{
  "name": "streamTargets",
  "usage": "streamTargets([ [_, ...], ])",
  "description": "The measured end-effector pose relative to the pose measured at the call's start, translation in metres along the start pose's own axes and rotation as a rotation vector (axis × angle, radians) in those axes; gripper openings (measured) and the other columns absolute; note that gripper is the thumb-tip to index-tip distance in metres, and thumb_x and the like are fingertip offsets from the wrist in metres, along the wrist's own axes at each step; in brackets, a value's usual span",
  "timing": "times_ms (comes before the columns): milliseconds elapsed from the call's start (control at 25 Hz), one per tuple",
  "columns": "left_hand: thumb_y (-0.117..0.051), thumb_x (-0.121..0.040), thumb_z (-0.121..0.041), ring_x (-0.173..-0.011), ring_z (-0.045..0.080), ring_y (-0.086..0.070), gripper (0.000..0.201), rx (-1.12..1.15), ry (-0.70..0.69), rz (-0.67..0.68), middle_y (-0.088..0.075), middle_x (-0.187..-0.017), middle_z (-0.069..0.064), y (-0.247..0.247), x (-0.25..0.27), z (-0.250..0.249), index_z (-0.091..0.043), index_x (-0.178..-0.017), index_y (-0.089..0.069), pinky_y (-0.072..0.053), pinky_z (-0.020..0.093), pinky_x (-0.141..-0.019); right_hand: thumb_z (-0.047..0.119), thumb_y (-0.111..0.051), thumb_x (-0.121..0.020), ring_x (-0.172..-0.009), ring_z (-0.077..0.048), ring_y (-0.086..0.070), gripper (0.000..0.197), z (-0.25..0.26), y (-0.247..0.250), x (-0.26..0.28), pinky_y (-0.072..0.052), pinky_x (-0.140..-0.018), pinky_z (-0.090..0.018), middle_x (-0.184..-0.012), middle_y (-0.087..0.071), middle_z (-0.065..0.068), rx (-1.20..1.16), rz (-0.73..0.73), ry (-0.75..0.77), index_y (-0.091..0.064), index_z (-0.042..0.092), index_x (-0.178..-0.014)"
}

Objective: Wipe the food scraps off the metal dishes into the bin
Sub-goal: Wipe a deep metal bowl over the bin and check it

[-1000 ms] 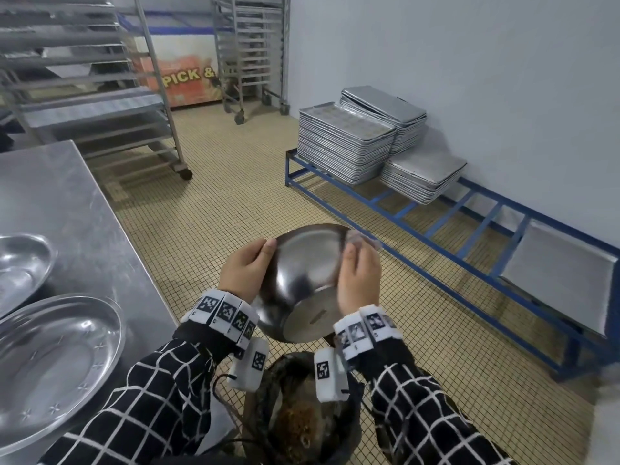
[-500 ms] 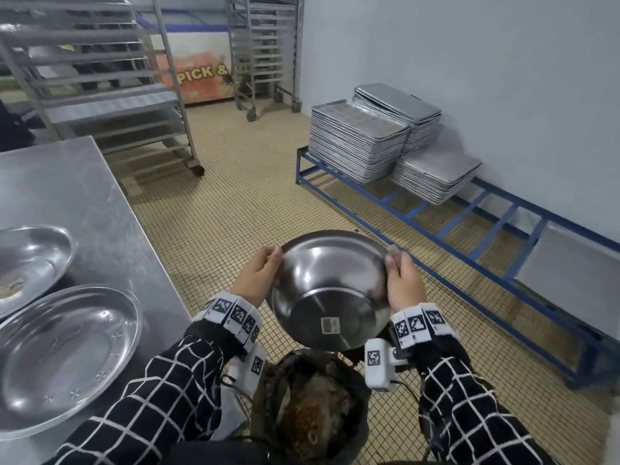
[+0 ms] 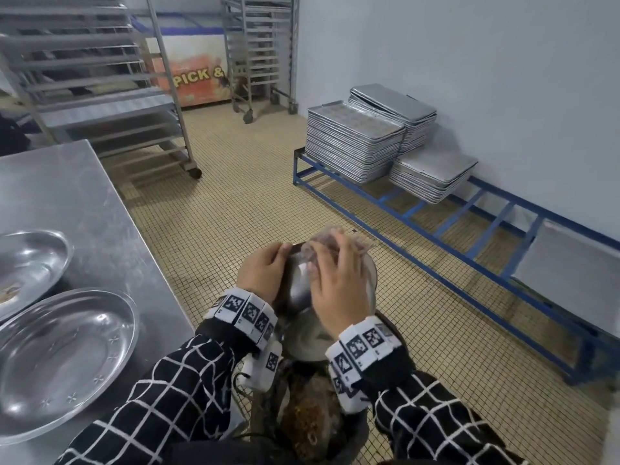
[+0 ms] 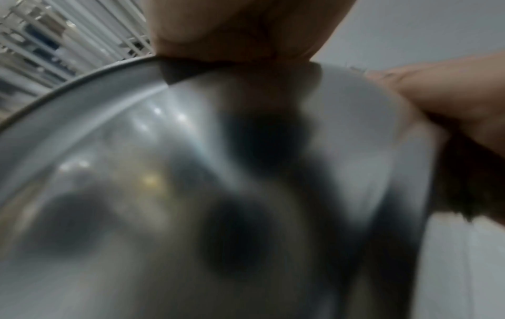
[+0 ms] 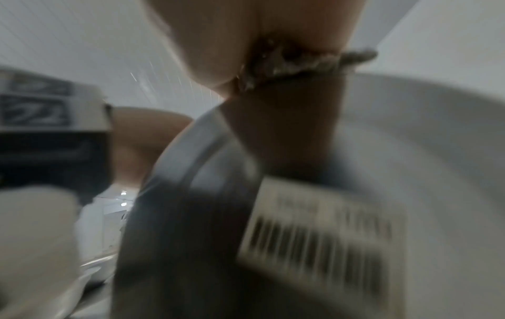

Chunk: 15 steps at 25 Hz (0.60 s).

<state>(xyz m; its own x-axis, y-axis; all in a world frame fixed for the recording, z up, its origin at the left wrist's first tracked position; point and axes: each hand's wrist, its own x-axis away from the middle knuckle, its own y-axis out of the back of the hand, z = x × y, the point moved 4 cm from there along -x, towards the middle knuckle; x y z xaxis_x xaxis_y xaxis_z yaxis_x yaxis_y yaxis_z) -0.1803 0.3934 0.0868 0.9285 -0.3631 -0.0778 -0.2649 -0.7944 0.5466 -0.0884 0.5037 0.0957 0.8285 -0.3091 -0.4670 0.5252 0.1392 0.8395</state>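
Note:
A round metal bowl [image 3: 295, 293] is held tilted over a dark bin [image 3: 312, 427] that has brown food scraps inside. My left hand [image 3: 266, 266] grips the bowl's left rim, fingers curled over the edge. My right hand [image 3: 335, 276] lies across the bowl's back and reaches over its far rim, pinching a crumpled pinkish wipe [image 3: 330, 241]. In the left wrist view, my left hand [image 4: 235, 30] is on the bowl [image 4: 177, 172] rim. The right wrist view shows my right hand [image 5: 246, 34] pressing the wet wipe [image 5: 303, 62] on the rim of the bowl [image 5: 426, 140], whose base bears a barcode label. The bowl's inside is hidden.
At the left, a steel table [image 3: 77, 203] carries two oval metal dishes [image 3: 63, 360] [image 3: 30, 260]. Stacks of baking trays [image 3: 355, 142] sit on a low blue rack [image 3: 469, 236] along the right wall. Wheeled tray racks [image 3: 100, 82] stand behind. Tiled floor lies between.
My right hand has moved from the bowl's right rim up over its back to the far rim with the wipe. The bowl has tipped steeper and sits lower over the bin.

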Motion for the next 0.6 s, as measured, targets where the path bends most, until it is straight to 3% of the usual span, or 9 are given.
streamTargets([
  [80, -0.044, -0.099, -0.034, -0.075, 0.022, -0.06, 0.031, 0.122, 0.02, -0.026, -0.066, -0.077, 0.005, 0.001, -0.002, 0.005, -0.017, -0.085, -0.066, -0.05, 0.039, -0.072, 0.038, -0.032, -0.097, -0.13, -0.024, -0.042, 0.041, 0.006, -0.004, 0.015, -0.036, -0.103, -0.046, -0.134, -0.05, -0.003, 0.008, -0.02, 0.04, -0.056, 0.021, -0.125],
  [160, -0.045, -0.098, -0.034, -0.082, 0.025, -0.061, 0.029, 0.189, 0.051, -0.027, -0.068, -0.084, 0.009, 0.0, 0.0, 0.009, -0.022, -0.08, -0.064, -0.05, 0.044, -0.083, 0.041, -0.026, -0.098, -0.127, -0.021, -0.044, 0.046, -0.005, -0.005, 0.016, -0.037, -0.105, -0.045, -0.133, -0.052, 0.0, -0.031, -0.043, -0.006, -0.054, 0.021, -0.128],
  [240, -0.044, -0.098, -0.036, -0.092, 0.023, -0.06, 0.027, 0.224, 0.108, -0.034, -0.067, -0.092, 0.0, 0.0, 0.004, 0.012, -0.022, -0.094, -0.066, -0.046, 0.038, -0.091, 0.044, -0.021, -0.1, -0.122, -0.018, -0.047, 0.048, -0.035, -0.006, 0.011, -0.042, -0.101, -0.039, -0.132, -0.051, 0.001, -0.263, -0.048, -0.254, -0.052, 0.021, -0.128],
  [320, -0.043, -0.099, -0.039, -0.092, 0.015, -0.058, 0.034, 0.255, 0.152, -0.068, -0.062, -0.091, -0.01, 0.005, 0.005, 0.016, -0.016, -0.111, -0.066, -0.042, 0.033, -0.09, 0.042, -0.024, -0.101, -0.116, -0.019, -0.051, 0.046, -0.071, -0.014, 0.013, -0.045, -0.091, -0.031, -0.127, -0.053, -0.002, -0.6, -0.02, -0.61, -0.053, 0.018, -0.128],
  [400, -0.042, -0.099, -0.039, -0.086, 0.012, -0.058, 0.034, 0.282, 0.164, -0.078, -0.063, -0.087, -0.009, 0.009, 0.003, 0.018, -0.016, -0.107, -0.066, -0.044, 0.033, -0.087, 0.037, -0.031, -0.102, -0.114, -0.02, -0.055, 0.041, -0.089, -0.018, 0.02, -0.045, -0.093, -0.033, -0.121, -0.059, -0.002, -0.645, 0.021, -0.731, -0.055, 0.017, -0.127],
  [520, -0.041, -0.099, -0.038, -0.095, 0.019, -0.06, 0.034, 0.287, 0.153, -0.081, -0.067, -0.097, -0.001, 0.01, -0.001, 0.017, -0.017, -0.107, -0.066, -0.046, 0.039, -0.094, 0.032, -0.042, -0.099, -0.111, -0.008, -0.056, 0.033, -0.074, -0.005, 0.019, -0.048, -0.096, -0.03, -0.122, -0.062, 0.006, -0.564, -0.087, -0.444, -0.056, 0.023, -0.128],
  [600, -0.041, -0.1, -0.036, -0.093, 0.018, -0.057, 0.033, 0.251, 0.119, -0.072, -0.065, -0.091, -0.004, 0.008, -0.002, 0.011, -0.015, -0.106, -0.066, -0.044, 0.035, -0.088, 0.032, -0.044, -0.098, -0.118, -0.007, -0.052, 0.034, -0.046, 0.0, 0.011, -0.044, -0.102, -0.032, -0.128, -0.058, 0.007, -0.522, -0.1, -0.184, -0.055, 0.024, -0.129],
])
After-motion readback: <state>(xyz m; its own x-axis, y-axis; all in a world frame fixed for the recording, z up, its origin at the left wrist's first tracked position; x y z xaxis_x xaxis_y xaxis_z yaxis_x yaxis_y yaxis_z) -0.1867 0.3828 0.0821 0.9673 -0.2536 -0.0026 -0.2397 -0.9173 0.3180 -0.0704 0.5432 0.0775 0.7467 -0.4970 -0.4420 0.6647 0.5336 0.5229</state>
